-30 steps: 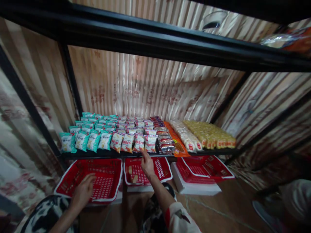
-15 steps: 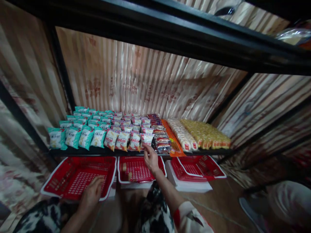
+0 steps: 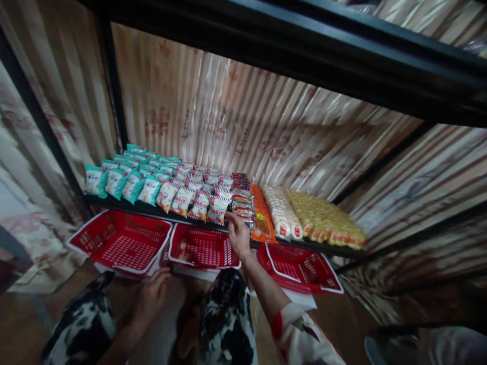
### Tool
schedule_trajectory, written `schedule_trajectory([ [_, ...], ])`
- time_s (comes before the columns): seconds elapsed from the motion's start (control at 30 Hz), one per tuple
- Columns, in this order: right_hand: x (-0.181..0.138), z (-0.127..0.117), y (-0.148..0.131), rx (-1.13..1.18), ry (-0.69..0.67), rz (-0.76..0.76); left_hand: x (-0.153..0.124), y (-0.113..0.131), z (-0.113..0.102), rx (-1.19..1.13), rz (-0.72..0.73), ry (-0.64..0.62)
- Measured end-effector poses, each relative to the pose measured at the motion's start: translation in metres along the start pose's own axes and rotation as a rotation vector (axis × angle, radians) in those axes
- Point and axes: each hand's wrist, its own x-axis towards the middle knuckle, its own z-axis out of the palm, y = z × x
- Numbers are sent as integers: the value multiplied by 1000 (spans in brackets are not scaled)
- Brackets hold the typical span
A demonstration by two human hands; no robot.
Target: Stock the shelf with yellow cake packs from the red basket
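My right hand [image 3: 238, 236] reaches up to the front edge of the black shelf [image 3: 327, 248], its fingers at the dark snack packets [image 3: 242, 203] beside the red-and-white packets [image 3: 198, 195]. Whether the fingers pinch a packet is hidden. My left hand [image 3: 152, 295] hangs low with curled fingers, just below the front rim of the left red basket [image 3: 120, 246]. It holds nothing that I can see. The middle red basket [image 3: 201, 248] lies under my right wrist with a few small items in it.
Teal packets [image 3: 122, 175] fill the shelf's left end, an orange packet row [image 3: 261, 218], white rolls [image 3: 281, 213] and yellow packets [image 3: 323, 218] the right. A third red basket [image 3: 300, 266] sits at the right on the floor. A striped curtain hangs behind. Black frame posts stand at the left.
My right hand rose from the shelf edge to the dark packets. My left hand came back out of the left basket toward my knees. The view tilted and shifted.
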Motion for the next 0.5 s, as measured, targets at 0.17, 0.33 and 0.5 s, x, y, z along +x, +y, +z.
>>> schedule_trajectory([
  [0.17, -3, -31, 2, 52, 32, -19, -8, 47, -3, -13, -17, 35],
  [0.33, -6, -49, -4, 35, 43, -13, -27, 69, 3, -59, -97, 76],
  [0.5, -12, -68, 4, 14, 7, -67, -35, 85, 18, -71, -134, 91],
])
